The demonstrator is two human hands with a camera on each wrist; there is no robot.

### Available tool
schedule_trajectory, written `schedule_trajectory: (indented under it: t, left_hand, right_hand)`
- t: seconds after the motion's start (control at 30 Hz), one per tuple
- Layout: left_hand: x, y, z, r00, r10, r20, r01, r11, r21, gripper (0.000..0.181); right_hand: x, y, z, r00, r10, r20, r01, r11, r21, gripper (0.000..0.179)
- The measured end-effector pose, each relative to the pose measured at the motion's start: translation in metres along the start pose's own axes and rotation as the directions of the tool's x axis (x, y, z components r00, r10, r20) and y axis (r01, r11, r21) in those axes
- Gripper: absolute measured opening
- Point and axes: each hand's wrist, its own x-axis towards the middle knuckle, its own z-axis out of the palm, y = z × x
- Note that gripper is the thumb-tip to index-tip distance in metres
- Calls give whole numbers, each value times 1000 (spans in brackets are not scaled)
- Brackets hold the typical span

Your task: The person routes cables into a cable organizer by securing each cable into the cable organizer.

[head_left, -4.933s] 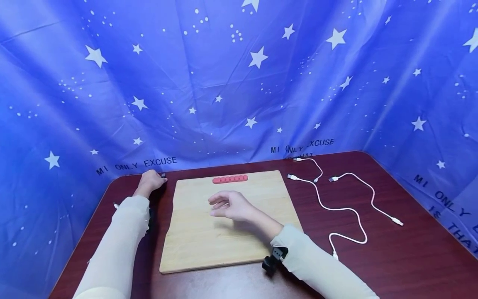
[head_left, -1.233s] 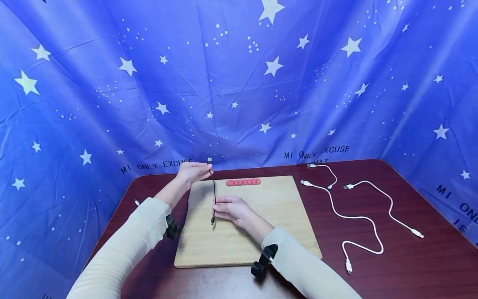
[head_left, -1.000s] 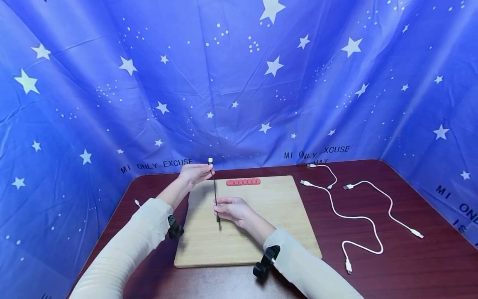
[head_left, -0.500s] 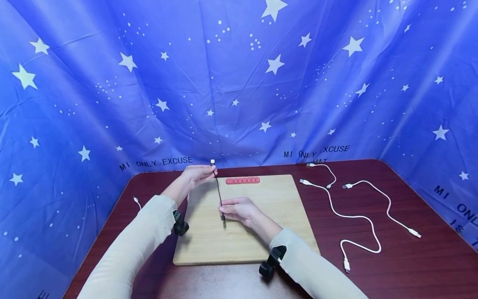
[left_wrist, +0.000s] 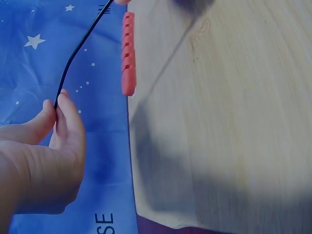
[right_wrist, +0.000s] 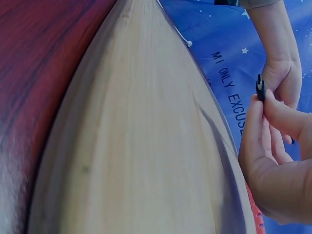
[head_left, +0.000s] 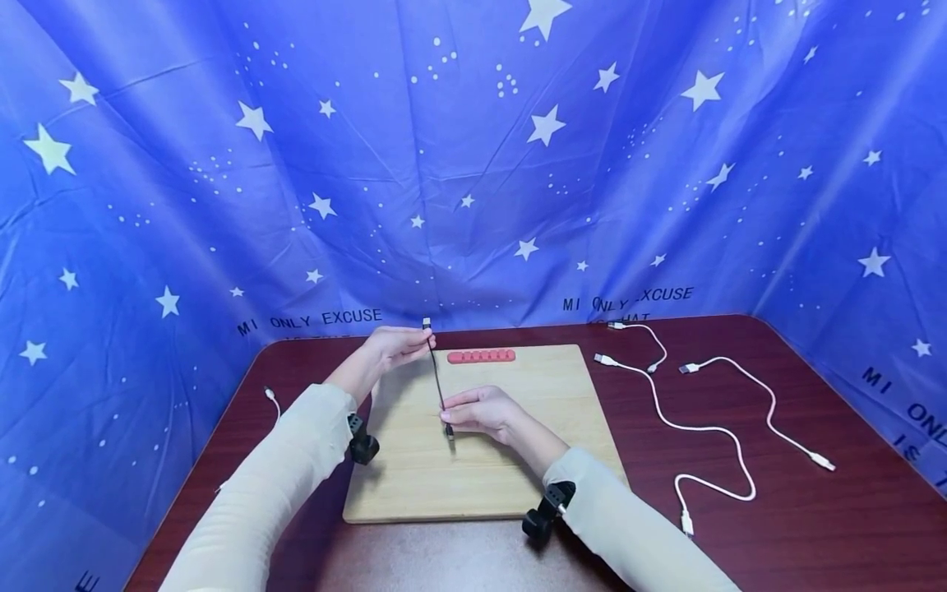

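A short black USB cable (head_left: 436,370) is stretched between both hands above the wooden board (head_left: 399,485). My left hand (head_left: 395,347) pinches it just below the USB plug (head_left: 426,323), which points up. Lower and nearer, my right hand (head_left: 484,411) pinches the other end between thumb and fingertips, close behind a small connector (head_left: 450,432) that points down. In the right wrist view that connector (right_wrist: 260,87) sticks out past the fingertips. A red cable holder (head_left: 481,356) with several slots lies along the board's far edge, to the right of the left hand.
Several white USB cables (head_left: 710,428) lie on the dark red table (head_left: 799,526) right of the board. Another white cable end (head_left: 270,395) shows at the left, partly hidden by the left sleeve. A blue star-patterned curtain (head_left: 473,164) surrounds the table's back and sides.
Earlier my left hand was at the table's far left and the right was unoccupied over the board. Now both hold the black cable, which has shifted slightly right over the last second.
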Motion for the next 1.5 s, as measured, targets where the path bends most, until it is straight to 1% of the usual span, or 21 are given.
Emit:
schedule_trajectory:
  t: [0.03,0.17,0.37,0.6,0.83,0.93,1.07,1.17,1.27,1.33,1.5]
  left_hand:
    - [0,-1,1,1000,-3,-3,3,1000,5,15]
    - [3,-4,3,1000,-6,-6,6,1000,16,41]
    - [9,-7,7,999,11,35,-12,1000,10,49]
    - [11,-7,12,999,44,20,-45,998,54,47]
    - [15,-7,18,1000,29,6,-30,996,84,43]
    - [17,-7,18,1000,30,3,-30,996,81,39]
    - [20,-8,20,999,44,13,-45,997,64,34]
    - [22,-8,23,999,48,20,-50,997,62,38]
    - [23,-6,26,998,53,14,-54,996,75,44]
    - [23,-5,28,998,54,11,-55,995,81,46]
    - [27,-2,32,999,47,3,-47,997,61,46]
  right_hand:
    - [0,0,-1,1000,-1,1,1,1000,-6,38]
    - [-2,0,-3,1000,-17,13,17,1000,-26,37]
    - [-3,0,-4,1000,-23,4,23,1000,-21,38]
    - [-5,-1,-8,999,-23,-25,23,1000,-5,39]
    - [-6,1,-12,998,-13,-56,12,1000,-16,39]
    - [-7,0,-14,997,-11,-77,10,1000,-14,39]
    - [-9,-2,-16,996,-12,-90,11,1000,-12,39]
    - [-10,-3,-18,994,-12,-109,11,1000,-7,39]
    - [-11,-3,-20,991,-21,-131,21,1000,-3,40]
    - [-12,-3,-21,989,-27,-148,30,999,18,40]
    - [-12,-2,-20,982,-39,-186,53,996,71,40]
